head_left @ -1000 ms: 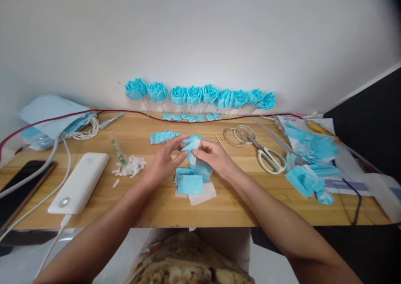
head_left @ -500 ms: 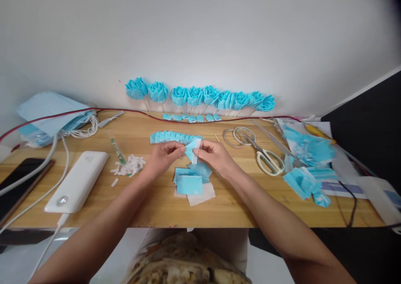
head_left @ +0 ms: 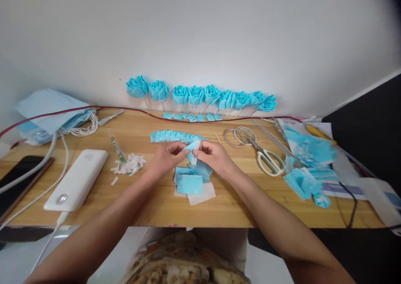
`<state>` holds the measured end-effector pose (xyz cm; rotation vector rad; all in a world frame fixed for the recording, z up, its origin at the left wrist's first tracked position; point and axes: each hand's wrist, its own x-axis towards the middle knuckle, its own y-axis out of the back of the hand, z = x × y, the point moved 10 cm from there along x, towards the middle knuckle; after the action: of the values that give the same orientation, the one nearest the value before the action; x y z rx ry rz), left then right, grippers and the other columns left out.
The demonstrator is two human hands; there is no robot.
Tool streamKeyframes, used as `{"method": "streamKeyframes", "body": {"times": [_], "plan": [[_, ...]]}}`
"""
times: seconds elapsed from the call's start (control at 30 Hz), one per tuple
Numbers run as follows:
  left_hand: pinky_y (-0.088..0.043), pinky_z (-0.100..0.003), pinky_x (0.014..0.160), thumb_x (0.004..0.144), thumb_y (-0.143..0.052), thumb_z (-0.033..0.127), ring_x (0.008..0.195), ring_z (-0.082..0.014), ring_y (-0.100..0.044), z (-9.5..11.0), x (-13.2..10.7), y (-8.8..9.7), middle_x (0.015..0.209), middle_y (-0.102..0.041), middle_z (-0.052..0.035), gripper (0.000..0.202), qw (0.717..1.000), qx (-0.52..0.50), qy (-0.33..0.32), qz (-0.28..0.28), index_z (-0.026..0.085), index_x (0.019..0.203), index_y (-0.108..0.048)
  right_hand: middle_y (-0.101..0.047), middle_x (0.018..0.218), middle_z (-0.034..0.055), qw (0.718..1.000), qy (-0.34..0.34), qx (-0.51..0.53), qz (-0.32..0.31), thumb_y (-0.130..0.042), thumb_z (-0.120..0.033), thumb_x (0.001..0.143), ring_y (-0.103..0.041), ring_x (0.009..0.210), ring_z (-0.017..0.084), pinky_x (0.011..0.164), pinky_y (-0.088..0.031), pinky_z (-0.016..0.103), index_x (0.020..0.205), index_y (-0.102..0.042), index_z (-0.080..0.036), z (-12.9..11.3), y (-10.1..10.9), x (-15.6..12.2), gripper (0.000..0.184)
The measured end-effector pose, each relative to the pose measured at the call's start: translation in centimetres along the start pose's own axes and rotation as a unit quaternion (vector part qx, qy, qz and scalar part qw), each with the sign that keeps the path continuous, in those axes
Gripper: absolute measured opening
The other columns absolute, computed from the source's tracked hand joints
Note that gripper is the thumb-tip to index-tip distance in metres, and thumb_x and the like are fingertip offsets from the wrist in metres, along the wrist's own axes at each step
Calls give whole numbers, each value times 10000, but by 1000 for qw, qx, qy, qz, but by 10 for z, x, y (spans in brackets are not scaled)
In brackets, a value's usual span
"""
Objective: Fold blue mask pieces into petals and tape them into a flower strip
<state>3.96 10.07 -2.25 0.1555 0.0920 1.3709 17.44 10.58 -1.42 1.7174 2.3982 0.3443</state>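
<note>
Between my two hands is a small piece of blue fabric point(head_left: 190, 151) with a white strip along its right side. My left hand point(head_left: 171, 156) pinches its left part between thumb and fingers. On the right, my right hand point(head_left: 212, 155) is closed on the edge with the white strip. Just behind them lies a row of folded blue petals point(head_left: 171, 136), partly covered by my fingers. Below my hands, a small pile of cut blue pieces point(head_left: 189, 184) rests on white ones.
Blue fabric flowers point(head_left: 196, 95) on sticks lean against the wall. Scissors point(head_left: 269, 161), a tape ring point(head_left: 234, 138) and blue scraps point(head_left: 302, 183) lie right. Leftward are white paper bits point(head_left: 133, 164), a power bank point(head_left: 77, 180), a phone point(head_left: 19, 179) and stacked masks point(head_left: 50, 112).
My left fingers have shifted slightly right along the blue piece. Both hands keep hold of it, and the things on the table stay put.
</note>
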Motion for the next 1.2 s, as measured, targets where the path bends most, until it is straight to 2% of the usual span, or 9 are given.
{"method": "streamKeyframes", "body": {"times": [0.13, 0.23, 0.3, 0.43, 0.53, 0.63, 0.87, 1.07, 1.2], "plan": [[-391, -248, 614, 737, -707, 433, 621, -117, -516, 1, 0, 4, 645, -596, 14, 283, 999, -30, 11, 18, 163, 700, -632, -556, 645, -25, 999, 31, 18, 12, -645, -389, 816, -505, 596, 119, 558, -394, 261, 742, -600, -193, -6, 6, 0, 213], [-410, -255, 623, 723, -731, 442, 591, -115, -511, 4, -1, 12, 599, -585, 18, 302, 995, -83, 25, 49, 169, 675, -612, -702, 983, 47, 993, 107, 8, 53, -587, -300, 875, -651, 878, 185, 718, -521, 311, 1109, -638, -225, -22, 20, -3, 251], [-423, -261, 640, 720, -740, 449, 584, -115, -512, 5, -1, 17, 585, -586, 19, 310, 991, -114, 32, 68, 172, 677, -607, -671, 1215, 73, 972, 202, -82, 90, -562, -188, 873, -626, 1106, 220, 853, -536, 366, 1225, -603, -264, -42, 26, -10, 362], [-421, -261, 649, 726, -743, 467, 576, -107, -501, 4, -2, 18, 584, -582, 25, 328, 985, -148, 34, 76, 171, 691, -606, -591, 1364, 75, 888, 367, -259, 96, -567, -84, 876, -519, 1293, 252, 1065, -436, 493, 1229, -609, -304, -70, 8, -29, 418], [-416, -259, 656, 736, -740, 467, 583, -105, -500, 2, -2, 13, 592, -588, 25, 330, 986, -150, 32, 60, 168, 697, -604, -583, 1351, 69, 865, 399, -289, 92, -589, -119, 907, -491, 1314, 269, 1080, -410, 528, 1070, -680, -300, -73, -1, -34, 259], [-404, -254, 643, 733, -741, 452, 588, -104, -497, 1, -3, 10, 594, -584, 26, 321, 988, -139, 36, 56, 165, 696, -601, -586, 1327, 60, 895, 362, -248, 83, -621, -190, 916, -495, 1303, 274, 1053, -436, 515, 924, -700, -283, -67, 1, -29, 122], [-389, -248, 614, 754, -700, 430, 589, -107, -490, 4, -4, 11, 594, -571, 22, 287, 993, -93, 21, 63, 165, 702, -603, -600, 1272, 82, 976, 191, -94, 41, -651, -260, 889, -585, 1210, 238, 1051, -434, 455, 877, -649, -239, -40, 4, -12, 25], [-395, -249, 605, 751, -712, 434, 596, -113, -500, 6, -3, 8, 609, -580, 14, 291, 996, -82, 4, 48, 169, 691, -607, -646, 1115, 58, 993, 90, 74, 28, -708, -348, 813, -644, 1015, 201, 896, -513, 359, 871, -602, -232, -10, 1, -2, 167], [-405, -249, 604, 744, -722, 432, 592, -112, -500, 7, -3, 7, 608, -581, 14, 289, 995, -85, 5, 44, 172, 690, -608, -668, 985, 10, 985, 38, 167, 15, -764, -341, 757, -655, 889, 174, 800, -527, 323, 1198, -558, -285, 3, -4, 2, 490]]}}
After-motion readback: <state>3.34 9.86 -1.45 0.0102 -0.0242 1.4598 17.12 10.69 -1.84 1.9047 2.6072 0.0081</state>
